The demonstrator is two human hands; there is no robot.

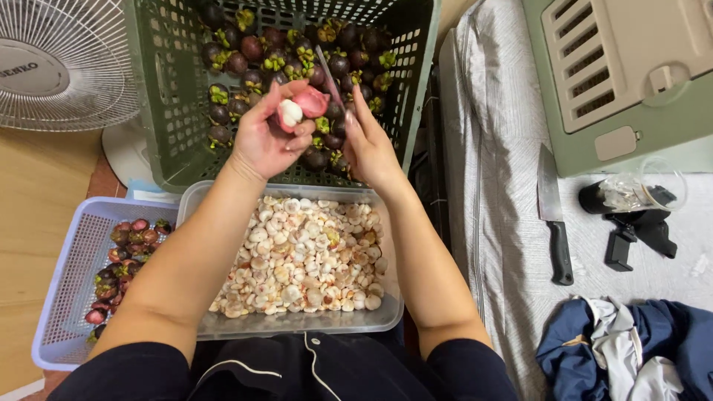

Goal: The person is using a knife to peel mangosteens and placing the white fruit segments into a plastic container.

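Note:
My left hand (264,137) holds an opened mangosteen (301,108) with pink rind and a white segment showing, above the near edge of a green crate (167,89) full of dark whole mangosteens (245,56). My right hand (368,145) is right beside it and holds a thin knife (327,70) whose blade points up and away over the crate. Below both hands a clear plastic tub (297,323) holds several white mangosteen segments (301,252).
A pale purple basket (63,297) at the left holds mangosteen rinds (126,256). A white fan (59,59) stands at the far left. On the grey cloth to the right lie a large black-handled kitchen knife (555,215), a glass jar (639,189), and blue clothing (631,349).

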